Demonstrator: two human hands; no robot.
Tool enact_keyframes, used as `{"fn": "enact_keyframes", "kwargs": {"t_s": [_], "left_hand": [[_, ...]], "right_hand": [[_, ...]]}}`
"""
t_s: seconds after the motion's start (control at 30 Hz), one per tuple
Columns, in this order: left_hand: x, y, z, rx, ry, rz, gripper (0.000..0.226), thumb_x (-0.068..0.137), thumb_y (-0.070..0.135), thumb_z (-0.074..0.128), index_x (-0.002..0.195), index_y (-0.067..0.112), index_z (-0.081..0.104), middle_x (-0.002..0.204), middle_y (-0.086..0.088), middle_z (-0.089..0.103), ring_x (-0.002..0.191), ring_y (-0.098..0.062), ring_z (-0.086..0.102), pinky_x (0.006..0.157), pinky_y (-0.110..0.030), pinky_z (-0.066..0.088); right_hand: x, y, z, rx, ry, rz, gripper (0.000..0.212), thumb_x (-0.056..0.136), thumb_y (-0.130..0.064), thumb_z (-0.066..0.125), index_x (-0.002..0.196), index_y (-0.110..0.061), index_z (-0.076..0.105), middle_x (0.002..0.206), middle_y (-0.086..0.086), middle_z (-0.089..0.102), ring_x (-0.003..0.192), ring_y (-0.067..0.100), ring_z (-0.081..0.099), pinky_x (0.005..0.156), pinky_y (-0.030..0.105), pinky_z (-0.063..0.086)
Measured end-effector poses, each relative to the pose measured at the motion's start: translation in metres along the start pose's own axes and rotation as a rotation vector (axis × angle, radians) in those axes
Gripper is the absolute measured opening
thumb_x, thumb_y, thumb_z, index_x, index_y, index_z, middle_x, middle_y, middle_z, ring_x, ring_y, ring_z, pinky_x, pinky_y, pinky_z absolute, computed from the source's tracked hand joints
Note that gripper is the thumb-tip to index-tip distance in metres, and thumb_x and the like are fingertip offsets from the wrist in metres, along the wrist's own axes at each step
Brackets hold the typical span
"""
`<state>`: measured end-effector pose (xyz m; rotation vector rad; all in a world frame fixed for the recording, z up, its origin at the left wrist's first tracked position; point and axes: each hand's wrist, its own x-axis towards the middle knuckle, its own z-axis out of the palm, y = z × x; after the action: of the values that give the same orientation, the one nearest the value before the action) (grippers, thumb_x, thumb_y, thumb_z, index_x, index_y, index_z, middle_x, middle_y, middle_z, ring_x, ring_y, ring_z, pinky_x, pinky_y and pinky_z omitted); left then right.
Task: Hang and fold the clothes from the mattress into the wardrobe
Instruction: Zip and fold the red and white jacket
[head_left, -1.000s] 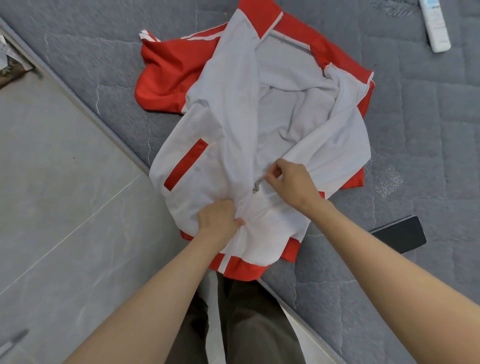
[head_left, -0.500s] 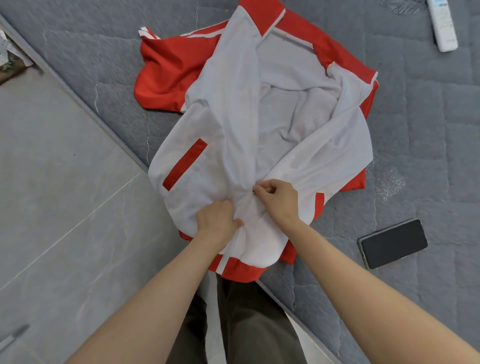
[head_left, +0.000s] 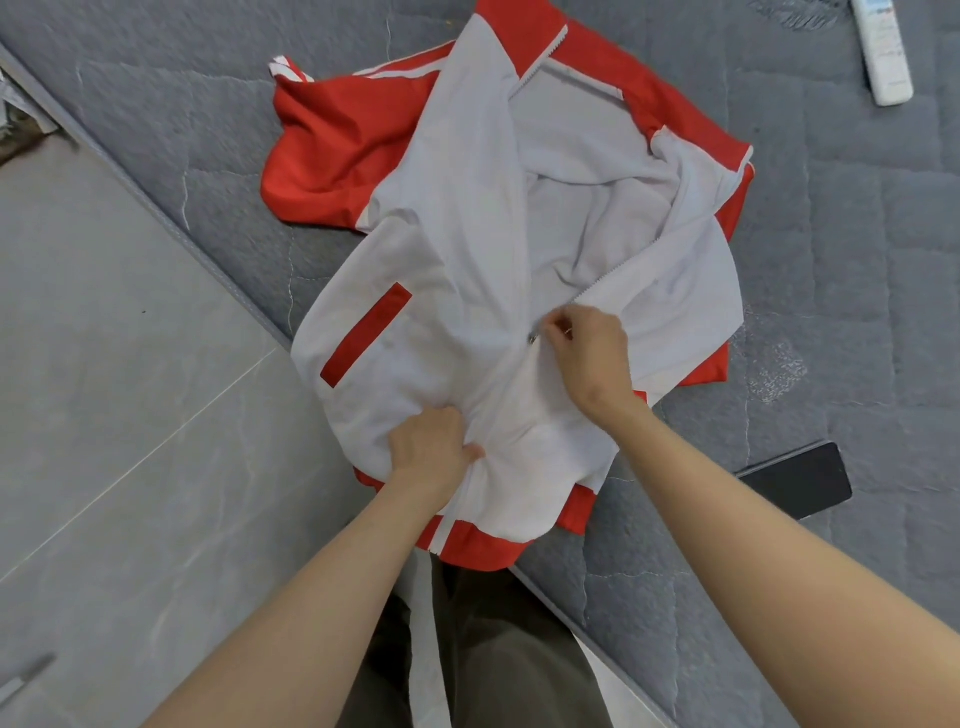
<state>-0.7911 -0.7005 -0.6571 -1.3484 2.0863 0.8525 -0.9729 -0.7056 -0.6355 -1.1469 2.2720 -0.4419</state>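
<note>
Fabric of the white-and-red jacket (head_left: 467, 249) looked soft, light and limp; it lay open and rumpled on the grey quilted mattress (head_left: 831, 260), close to the edge, with the red hem band (head_left: 483, 551) hanging just over that edge toward the person. Such cloth would sag and slip wherever it was not held, so I judged the firmer parts to be the best holds: the hem band, the collar and the zip line. The left hand (head_left: 434, 457) gripped a bunch of cloth low on the front, curled into the folds. The right hand (head_left: 592, 353) sat just above it, its fingers (head_left: 558, 325) pinched together on the small metal zip pull (head_left: 533, 339) where the two front edges met. By my reading the step in hand was closing the zip, the left hand holding the lower front taut. No wardrobe, hanger or other container showed, so its contents could not be told. A dark phone (head_left: 800, 480) lay on the mattress partly behind the right forearm, a white remote (head_left: 883, 52) well apart near the top, and grey tiled floor (head_left: 130, 415) to the left
</note>
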Motion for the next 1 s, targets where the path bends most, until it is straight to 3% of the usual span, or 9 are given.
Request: {"fn": "enact_keyframes", "kwargs": {"t_s": [0.07, 0.2, 0.33, 0.43, 0.6, 0.67, 0.83, 0.93, 1.0], "left_hand": [[0.0, 0.0, 0.0, -0.005, -0.005, 0.001, 0.039, 0.093, 0.05, 0.052, 0.106, 0.013, 0.053, 0.104, -0.004, 0.061, 0.091, -0.019, 0.06, 0.067, -0.027, 0.041], [-0.001, 0.005, -0.009, -0.054, 0.073, 0.015, 0.037, 0.093, 0.053, 0.048, 0.097, 0.016, 0.051, 0.099, -0.002, 0.063, 0.086, -0.018, 0.059, 0.066, -0.028, 0.041], [0.02, 0.039, -0.038, -0.076, 0.289, 0.001, 0.051, 0.091, 0.059, 0.044, 0.115, 0.014, 0.042, 0.094, -0.002, 0.061, 0.083, -0.023, 0.062, 0.062, -0.03, 0.04], [0.053, 0.064, -0.06, 0.019, 0.313, 0.012, 0.054, 0.092, 0.059, 0.046, 0.119, 0.012, 0.042, 0.099, -0.004, 0.063, 0.091, -0.026, 0.064, 0.062, -0.029, 0.036], [0.08, 0.078, -0.061, 0.079, 0.191, 0.05, 0.02, 0.098, 0.024, 0.042, 0.113, 0.016, 0.053, 0.111, -0.007, 0.062, 0.102, -0.028, 0.061, 0.07, -0.029, 0.033], [0.077, 0.076, -0.054, 0.044, 0.192, 0.032, 0.02, 0.099, 0.021, 0.04, 0.111, 0.016, 0.055, 0.109, -0.006, 0.062, 0.1, -0.028, 0.061, 0.069, -0.029, 0.035], [0.062, 0.062, -0.045, -0.018, 0.143, 0.052, 0.023, 0.097, 0.023, 0.041, 0.102, 0.018, 0.062, 0.102, -0.002, 0.066, 0.096, -0.024, 0.063, 0.069, -0.026, 0.04], [0.061, 0.06, -0.051, -0.038, 0.117, 0.04, 0.017, 0.093, 0.033, 0.043, 0.09, 0.021, 0.054, 0.096, 0.001, 0.065, 0.088, -0.021, 0.062, 0.061, -0.025, 0.036], [0.065, 0.068, -0.061, -0.036, 0.149, 0.017, 0.024, 0.09, 0.046, 0.047, 0.092, 0.022, 0.047, 0.092, 0.003, 0.064, 0.084, -0.02, 0.062, 0.059, -0.026, 0.036]], "right_hand": [[0.018, 0.0, -0.009, 0.08, 0.046, 0.072, 0.015, 0.088, -0.007, 0.055, 0.083, -0.007, 0.069, 0.075, 0.0, 0.064, 0.073, 0.018, 0.056, 0.062, 0.025, 0.032], [0.028, -0.004, -0.015, 0.142, -0.055, 0.079, 0.013, 0.088, -0.008, 0.058, 0.079, -0.014, 0.066, 0.07, -0.006, 0.061, 0.073, 0.014, 0.057, 0.066, 0.023, 0.04], [0.033, -0.002, -0.021, 0.192, -0.125, 0.087, 0.011, 0.085, -0.011, 0.064, 0.076, -0.014, 0.069, 0.067, -0.006, 0.062, 0.07, 0.012, 0.057, 0.06, 0.014, 0.041], [0.043, -0.002, -0.033, 0.208, -0.183, 0.072, 0.01, 0.084, -0.012, 0.066, 0.078, -0.011, 0.073, 0.074, 0.005, 0.069, 0.069, 0.013, 0.058, 0.061, 0.015, 0.043], [0.051, -0.003, -0.039, -0.002, -0.24, -0.11, 0.012, 0.091, -0.008, 0.058, 0.083, -0.009, 0.067, 0.086, 0.003, 0.069, 0.084, 0.019, 0.062, 0.078, 0.03, 0.047], [0.06, -0.003, -0.039, -0.074, -0.19, -0.16, 0.016, 0.094, -0.008, 0.05, 0.087, -0.008, 0.065, 0.092, 0.004, 0.067, 0.085, 0.02, 0.06, 0.08, 0.033, 0.046], [0.13, -0.006, -0.079, 0.028, 0.207, -0.056, 0.018, 0.084, 0.001, 0.047, 0.081, -0.009, 0.061, 0.081, 0.003, 0.063, 0.08, 0.026, 0.062, 0.074, 0.033, 0.044], [0.157, -0.014, -0.093, 0.127, 0.202, -0.061, 0.018, 0.082, 0.003, 0.047, 0.082, -0.006, 0.062, 0.081, 0.005, 0.066, 0.076, 0.028, 0.064, 0.077, 0.045, 0.051], [0.158, -0.019, -0.089, 0.132, 0.14, -0.105, 0.016, 0.082, 0.002, 0.049, 0.082, -0.005, 0.063, 0.077, 0.003, 0.064, 0.073, 0.025, 0.062, 0.075, 0.044, 0.051]]}}
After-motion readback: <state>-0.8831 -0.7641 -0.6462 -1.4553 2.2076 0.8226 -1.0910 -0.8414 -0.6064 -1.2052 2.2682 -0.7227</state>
